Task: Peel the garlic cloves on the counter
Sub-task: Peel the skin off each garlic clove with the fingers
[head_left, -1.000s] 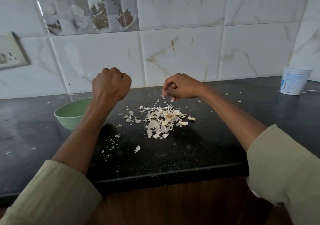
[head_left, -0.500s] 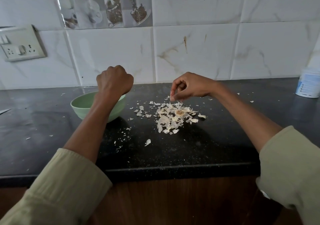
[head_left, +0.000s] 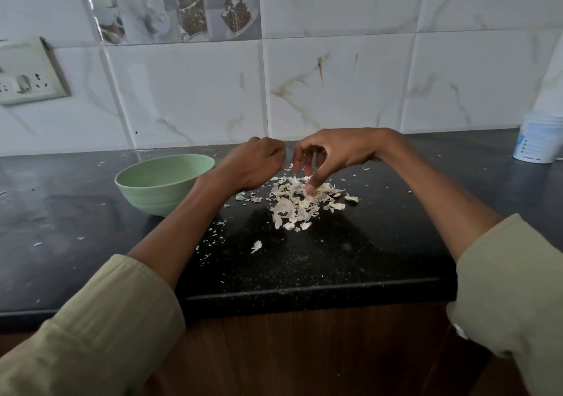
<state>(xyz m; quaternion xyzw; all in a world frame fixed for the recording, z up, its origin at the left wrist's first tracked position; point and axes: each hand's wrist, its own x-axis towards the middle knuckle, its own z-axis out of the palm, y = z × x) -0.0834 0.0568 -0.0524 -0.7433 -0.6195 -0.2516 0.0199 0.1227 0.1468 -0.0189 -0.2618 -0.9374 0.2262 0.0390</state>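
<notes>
Mostly done, prob: big heap of skins [head_left: 300,203] under right hand [head_left: 332,155], fingers loose; left hand [head_left: 253,167] fisted, contents unclear.

A black speckled worktop [head_left: 304,261] is seen from above, backed by a white marbled tile wall [head_left: 189,91]. A heap of pale garlic skins [head_left: 300,203] is spread over the middle of the worktop, with small flakes scattered around it. The right hand [head_left: 332,155] is held above the heap, its fingers curved downward, and a fingertip [head_left: 310,188] is set against the skins. The left hand [head_left: 253,164] is curled into a fist just beside the right one; whether anything is enclosed in it cannot be told. A light green bowl [head_left: 161,182] is placed left of the hands. A white tub [head_left: 537,139] is seen at the far right, and a socket plate [head_left: 27,75] is fixed on the wall at left. Both forearms are covered by pale green sleeves [head_left: 100,328].
</notes>
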